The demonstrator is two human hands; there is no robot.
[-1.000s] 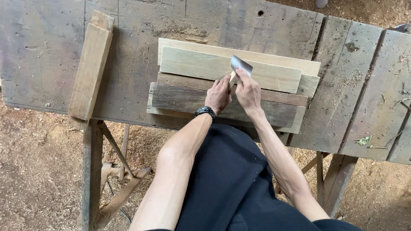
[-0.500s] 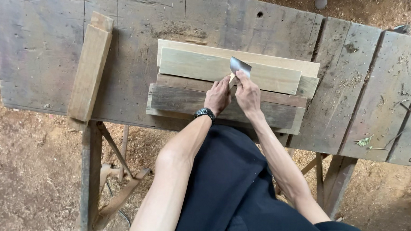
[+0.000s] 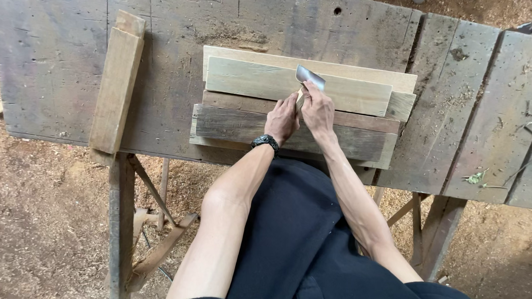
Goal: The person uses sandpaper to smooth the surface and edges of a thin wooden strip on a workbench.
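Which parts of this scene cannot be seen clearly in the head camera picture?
- Head view: the handle of the metal blade is hidden inside the right hand.
- Head view: the left hand covers its own fingertips and part of the dark board.
- Head view: the workbench is cut off by the top and right edges.
- Head view: the lower boards of the pile are hidden by the pale board.
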